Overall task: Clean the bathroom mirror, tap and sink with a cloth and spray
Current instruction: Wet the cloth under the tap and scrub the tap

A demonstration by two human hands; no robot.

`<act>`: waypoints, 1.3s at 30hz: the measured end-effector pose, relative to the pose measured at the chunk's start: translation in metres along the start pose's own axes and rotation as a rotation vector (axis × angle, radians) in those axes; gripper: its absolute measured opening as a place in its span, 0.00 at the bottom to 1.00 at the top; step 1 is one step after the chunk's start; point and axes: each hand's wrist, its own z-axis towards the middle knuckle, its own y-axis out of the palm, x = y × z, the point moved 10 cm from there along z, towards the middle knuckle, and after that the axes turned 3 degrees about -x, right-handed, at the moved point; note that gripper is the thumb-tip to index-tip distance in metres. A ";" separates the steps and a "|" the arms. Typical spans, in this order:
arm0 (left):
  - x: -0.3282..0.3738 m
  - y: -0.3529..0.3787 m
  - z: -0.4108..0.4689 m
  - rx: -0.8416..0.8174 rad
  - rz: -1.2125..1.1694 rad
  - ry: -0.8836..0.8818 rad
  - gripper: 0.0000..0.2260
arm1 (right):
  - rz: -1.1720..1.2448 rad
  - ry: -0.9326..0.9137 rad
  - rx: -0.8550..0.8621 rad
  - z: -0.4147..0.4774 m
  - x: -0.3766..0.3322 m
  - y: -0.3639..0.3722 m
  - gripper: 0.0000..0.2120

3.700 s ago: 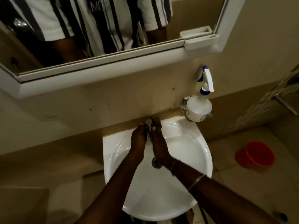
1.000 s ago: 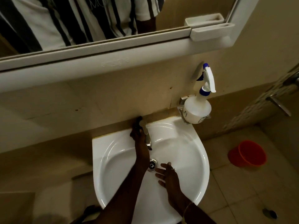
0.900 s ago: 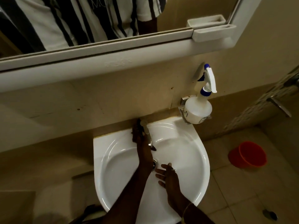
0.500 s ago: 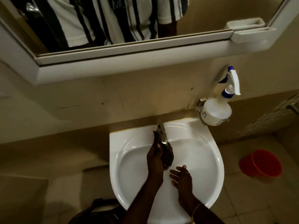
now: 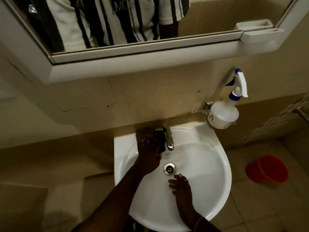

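A white sink (image 5: 209, 163) fills the lower middle, with a chrome tap (image 5: 168, 138) at its back rim and a steel drain (image 5: 169, 169) below it. My left hand (image 5: 148, 154) presses a dark checked cloth (image 5: 142, 132) flat against the sink's back-left rim, just left of the tap, fingers spread. My right hand (image 5: 181, 185) rests in the basin below the drain with fingers straight and nothing in it. The mirror (image 5: 117, 22) in its white frame hangs above. A white spray bottle (image 5: 224, 114) with a blue-and-white trigger sits in a wall holder at the sink's right corner.
A red bucket (image 5: 267, 169) stands on the tiled floor to the right of the sink. A white shelf (image 5: 260, 32) projects from the mirror frame's lower right corner. Beige wall lies between mirror and sink.
My left hand carried the cloth from the tap's spout to the sink's back-left rim and now presses it flat there. My right hand stayed in the basin. The camera view shifted slightly.
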 end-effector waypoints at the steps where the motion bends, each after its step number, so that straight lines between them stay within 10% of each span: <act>1: 0.001 0.004 -0.002 -0.047 -0.006 0.057 0.32 | -0.098 -0.062 -0.017 -0.002 -0.005 0.003 0.19; 3: -0.001 -0.003 -0.014 -0.065 -0.130 0.077 0.30 | -0.403 -0.241 -0.038 -0.008 -0.024 0.014 0.09; 9: -0.039 -0.027 -0.046 0.045 -0.317 -0.135 0.24 | -0.747 -0.846 -0.193 -0.021 -0.122 0.120 0.21; 12: -0.042 -0.035 -0.038 0.024 -0.418 -0.073 0.24 | -0.847 -0.803 -0.311 0.015 -0.129 0.164 0.25; 19: -0.062 -0.006 -0.024 -0.161 0.193 0.081 0.29 | -1.210 -0.885 -0.062 0.051 -0.108 0.178 0.33; 31: -0.135 -0.021 -0.095 -0.198 0.085 -0.256 0.31 | -1.352 -1.002 -0.389 0.009 -0.078 0.261 0.31; 39: -0.049 -0.005 -0.023 -0.215 0.205 0.035 0.29 | -1.448 -0.910 0.008 0.060 -0.100 0.165 0.32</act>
